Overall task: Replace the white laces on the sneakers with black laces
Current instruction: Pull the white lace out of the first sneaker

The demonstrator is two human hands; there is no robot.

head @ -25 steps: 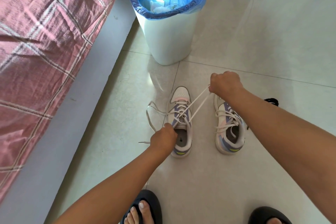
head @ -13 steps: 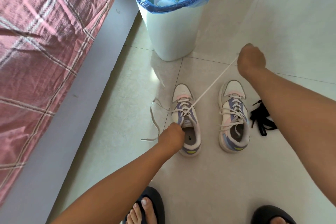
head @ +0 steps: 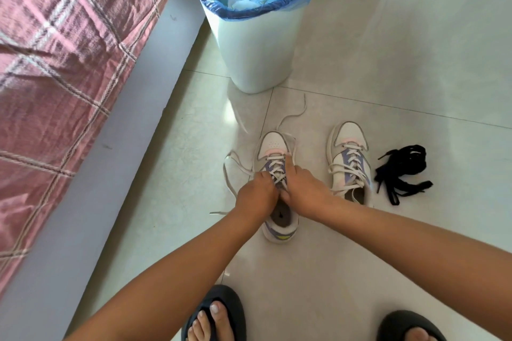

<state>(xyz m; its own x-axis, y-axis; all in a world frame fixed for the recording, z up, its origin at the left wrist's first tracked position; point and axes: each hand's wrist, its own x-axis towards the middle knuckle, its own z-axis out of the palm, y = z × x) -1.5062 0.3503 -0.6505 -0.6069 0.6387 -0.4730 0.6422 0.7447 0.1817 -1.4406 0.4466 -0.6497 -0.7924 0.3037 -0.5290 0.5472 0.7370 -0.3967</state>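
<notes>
Left sneaker point(head: 273, 147) on floor point(head: 360, 243), long axis toe-away toward bin point(head: 257, 44). Left hand point(head: 256, 194) and right hand point(head: 303, 188) both pinch its white lace point(head: 278, 171) at mid-eyelets. Right sneaker point(head: 349, 158) parallel beside; black laces point(head: 401, 171) bundled further right.

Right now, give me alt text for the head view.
Both hands, left hand and right hand, work the white lace on the left sneaker. The right sneaker is laced; black laces lie beside it, bin beyond.
</notes>
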